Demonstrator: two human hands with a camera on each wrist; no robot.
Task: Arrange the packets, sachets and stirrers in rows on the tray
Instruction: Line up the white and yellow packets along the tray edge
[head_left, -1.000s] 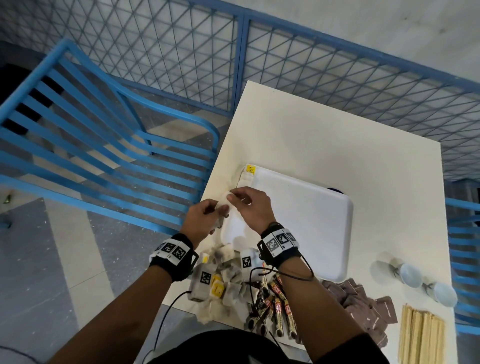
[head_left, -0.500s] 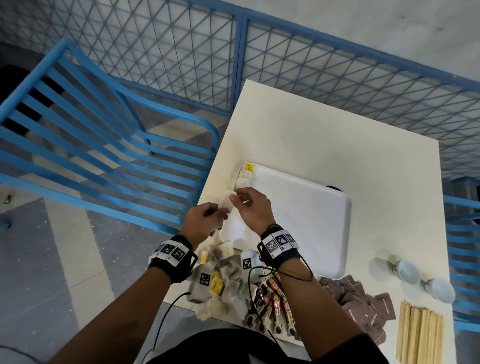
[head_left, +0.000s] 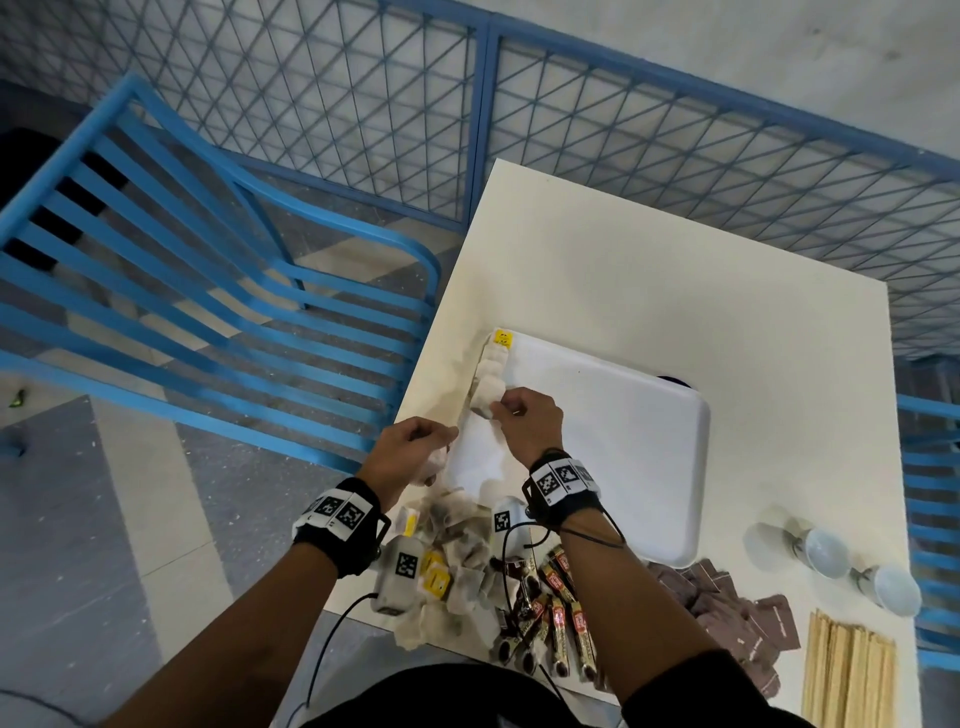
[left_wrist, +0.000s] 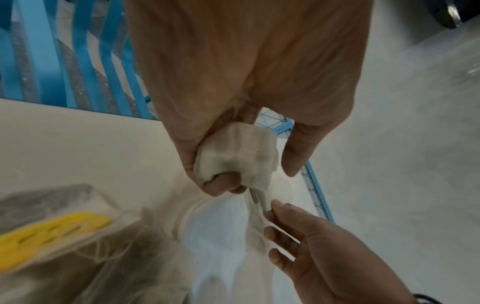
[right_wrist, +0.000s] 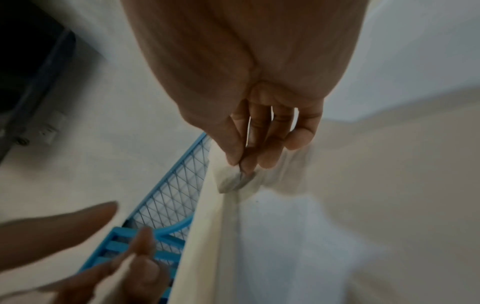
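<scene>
A person's right hand (head_left: 530, 426), near the centre of the head view, pinches a tea bag (head_left: 485, 402) between thumb and fingertips at the left rim of the white tray (head_left: 613, 447), at the near end of a short row of tea bags (head_left: 493, 364) running toward the tray's upper-left corner. The left hand (head_left: 410, 457), just left of the tray, has its fingers curled round a bunch of more tea bags (left_wrist: 236, 156). At the bottom of the frame, loose tea bags (head_left: 457, 561), stick sachets (head_left: 550, 597), brown packets (head_left: 727, 613) and wooden stirrers (head_left: 847, 670) wait on the table (head_left: 675, 291). The risks appear slight but real: set so close to the rim, the bag could slide off onto the table, or its string could snag a neighbour and pull the row crooked; the crumpled bunch might also shed a bag.
</scene>
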